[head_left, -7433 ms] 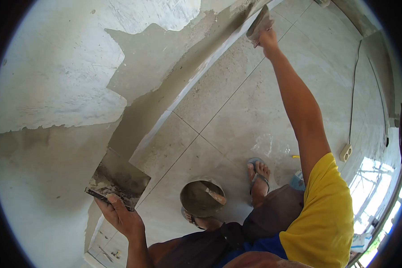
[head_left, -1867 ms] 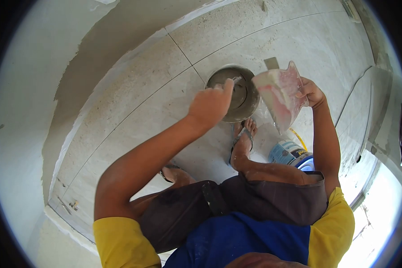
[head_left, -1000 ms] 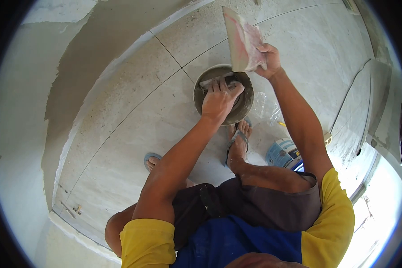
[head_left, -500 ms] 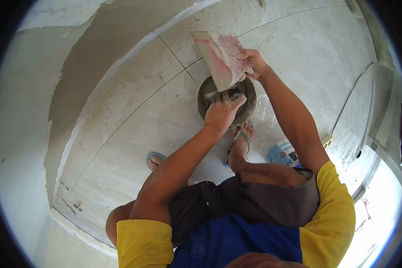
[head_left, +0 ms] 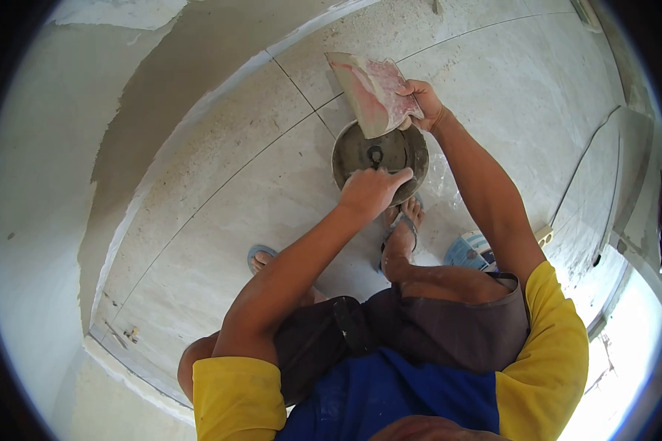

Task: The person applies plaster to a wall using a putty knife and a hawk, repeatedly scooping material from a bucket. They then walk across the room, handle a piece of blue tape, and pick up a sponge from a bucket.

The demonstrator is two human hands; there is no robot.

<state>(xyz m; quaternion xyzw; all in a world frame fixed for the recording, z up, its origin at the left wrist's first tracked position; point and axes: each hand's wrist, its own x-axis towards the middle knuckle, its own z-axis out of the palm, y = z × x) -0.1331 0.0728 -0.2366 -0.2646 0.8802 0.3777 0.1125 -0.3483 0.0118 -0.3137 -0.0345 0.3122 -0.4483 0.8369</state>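
Blue-and-white tub (head_left: 466, 251): is standing on the floor (head_left: 221, 220) toward its right-hand edge, partly hidden.
Sandalled right foot (head_left: 401, 241): is resting just beside the near rim of the bucket (head_left: 419, 160).
Left hand (head_left: 377, 192): is hanging over that near rim, curling the fingers inward and sticking the thumb out rightward; hiding anything held, so impossible to tell pinching from pressing together.
Dark round piece (head_left: 375, 153): is showing inside the bucket, just beyond the knuckles.
Right hand (head_left: 421, 109): is pinching the spreader (head_left: 369, 95) at its narrow side, setting the thumb on the upper face.
Spreader: is tilting at the bucket's far rim, overlapping the opening; impossible to tell whether touching.
Good handling: is probably calling for a steady right wrist, the broad edge over the opening to catch drips, and left knuckles clear of the rim.
Wall (head_left: 44, 162): is running along the floor's left edge, showing a darker band low down.
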